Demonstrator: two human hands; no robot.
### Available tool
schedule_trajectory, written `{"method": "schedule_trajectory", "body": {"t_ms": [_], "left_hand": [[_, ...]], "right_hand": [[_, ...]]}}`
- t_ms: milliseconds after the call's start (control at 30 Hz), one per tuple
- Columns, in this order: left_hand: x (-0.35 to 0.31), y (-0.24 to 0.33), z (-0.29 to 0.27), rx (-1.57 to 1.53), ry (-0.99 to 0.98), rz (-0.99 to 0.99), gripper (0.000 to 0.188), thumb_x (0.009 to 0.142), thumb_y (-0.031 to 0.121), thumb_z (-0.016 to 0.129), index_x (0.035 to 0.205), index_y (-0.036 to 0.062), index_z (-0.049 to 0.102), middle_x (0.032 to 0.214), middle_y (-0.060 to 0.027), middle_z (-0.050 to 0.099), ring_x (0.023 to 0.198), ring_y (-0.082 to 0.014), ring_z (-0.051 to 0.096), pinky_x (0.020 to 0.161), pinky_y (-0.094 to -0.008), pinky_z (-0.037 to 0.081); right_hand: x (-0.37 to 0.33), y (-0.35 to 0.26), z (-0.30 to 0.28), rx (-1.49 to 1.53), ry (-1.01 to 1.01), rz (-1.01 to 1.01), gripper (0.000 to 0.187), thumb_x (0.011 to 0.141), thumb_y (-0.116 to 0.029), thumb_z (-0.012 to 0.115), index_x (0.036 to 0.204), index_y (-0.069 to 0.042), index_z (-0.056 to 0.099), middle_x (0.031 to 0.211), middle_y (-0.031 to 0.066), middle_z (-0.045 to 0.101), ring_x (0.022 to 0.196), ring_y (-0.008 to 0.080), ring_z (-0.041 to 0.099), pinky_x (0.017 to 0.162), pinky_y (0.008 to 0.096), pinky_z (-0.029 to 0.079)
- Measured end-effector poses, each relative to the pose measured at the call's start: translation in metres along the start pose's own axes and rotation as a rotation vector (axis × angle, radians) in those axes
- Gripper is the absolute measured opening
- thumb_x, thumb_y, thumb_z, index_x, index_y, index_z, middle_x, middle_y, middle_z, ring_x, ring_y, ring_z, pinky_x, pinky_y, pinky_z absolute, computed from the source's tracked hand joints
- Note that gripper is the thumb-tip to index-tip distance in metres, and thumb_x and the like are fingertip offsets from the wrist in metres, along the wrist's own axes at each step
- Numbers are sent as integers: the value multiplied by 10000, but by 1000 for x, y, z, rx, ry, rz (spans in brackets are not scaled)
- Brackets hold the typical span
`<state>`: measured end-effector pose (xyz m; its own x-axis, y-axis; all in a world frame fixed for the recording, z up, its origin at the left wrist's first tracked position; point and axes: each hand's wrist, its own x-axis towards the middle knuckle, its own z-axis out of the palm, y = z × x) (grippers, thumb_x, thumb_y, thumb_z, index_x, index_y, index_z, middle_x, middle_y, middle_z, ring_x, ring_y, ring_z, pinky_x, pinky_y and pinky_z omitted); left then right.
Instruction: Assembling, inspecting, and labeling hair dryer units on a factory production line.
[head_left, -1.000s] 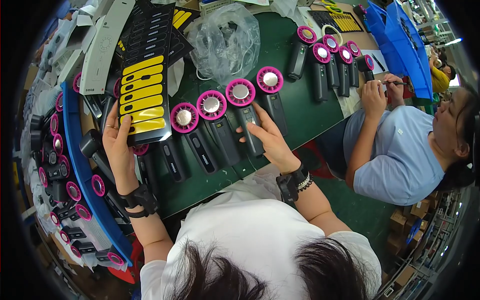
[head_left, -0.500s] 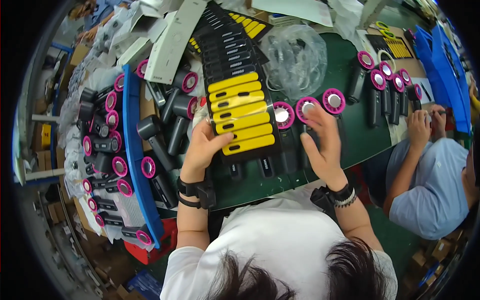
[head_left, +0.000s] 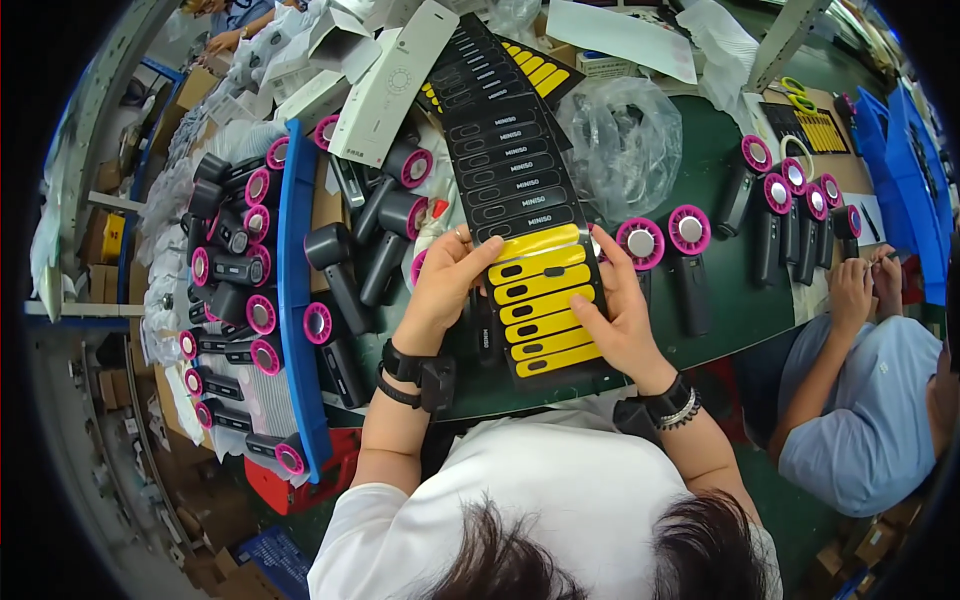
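Note:
A long sheet of stickers (head_left: 550,305), with black labels in its upper part and bare yellow strips in its lower part, lies tilted between my hands. My left hand (head_left: 447,288) is closed on its left edge, thumb and finger pinching where the black labels meet the yellow. On the right edge, my right hand (head_left: 622,325) grips the sheet with its thumb on top of the yellow strips and its fingers partly hidden. Beyond my right hand lie black hair-dryer-shaped devices with pink rings (head_left: 690,230). Another such device (head_left: 485,335) is partly covered below the sheet.
A blue tray (head_left: 295,250) with several devices stands on the left, beside white boxes (head_left: 395,80). A clear plastic bag (head_left: 625,150) lies behind the sheet. On the right, a co-worker's hands (head_left: 865,285) are near more devices (head_left: 780,215) and blue bins (head_left: 905,170).
My right hand has come from above the devices onto the sheet's right edge. My left hand has shifted up along the sheet, whose yellow end now lies lower and further right.

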<state>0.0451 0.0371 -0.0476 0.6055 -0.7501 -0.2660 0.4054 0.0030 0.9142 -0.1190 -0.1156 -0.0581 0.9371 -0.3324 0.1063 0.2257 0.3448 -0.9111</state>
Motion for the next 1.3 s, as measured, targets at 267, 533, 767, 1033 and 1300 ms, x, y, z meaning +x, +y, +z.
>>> {"method": "schedule_trajectory", "body": {"t_ms": [267, 533, 767, 1033, 1300], "left_hand": [[-11, 11, 24, 181, -25, 112, 243, 881, 76, 607, 1100, -26, 580, 989, -58, 651, 869, -84, 607, 764, -211, 493], [-19, 14, 29, 159, -146, 150, 246, 852, -19, 609, 1095, -47, 590, 1013, -60, 644, 907, -94, 599, 802, -234, 489], [-29, 18, 26, 222, -164, 175, 230, 845, -47, 598, 1075, -45, 598, 986, -44, 641, 872, -79, 594, 748, -214, 478], [-26, 16, 33, 209, -133, 169, 202, 859, -44, 572, 1059, -27, 598, 976, -29, 631, 851, -59, 577, 733, -205, 460], [-24, 13, 40, 170, -152, 228, 231, 891, -3, 542, 1121, -12, 552, 1051, -29, 602, 929, -66, 553, 803, -218, 446]], "right_hand": [[23, -27, -5, -1035, 175, -534, 381, 765, 24, 605, 1141, -41, 594, 1121, 123, 551, 1018, 230, 542, 820, 299, 447], [43, -15, 1, -1117, 15, -794, 278, 682, -63, 718, 958, -61, 682, 1004, 62, 622, 928, 248, 591, 784, 352, 482], [46, -15, 13, -941, -19, -841, 250, 679, -86, 737, 924, -70, 690, 930, 53, 645, 830, 234, 612, 700, 327, 507], [42, -12, 4, -974, 88, -929, 164, 702, -81, 713, 859, -58, 672, 870, 39, 639, 764, 210, 608, 649, 294, 509], [40, -8, 8, -850, 97, -822, 147, 710, -16, 700, 844, -38, 643, 878, 75, 635, 771, 234, 602, 642, 306, 492]]}}
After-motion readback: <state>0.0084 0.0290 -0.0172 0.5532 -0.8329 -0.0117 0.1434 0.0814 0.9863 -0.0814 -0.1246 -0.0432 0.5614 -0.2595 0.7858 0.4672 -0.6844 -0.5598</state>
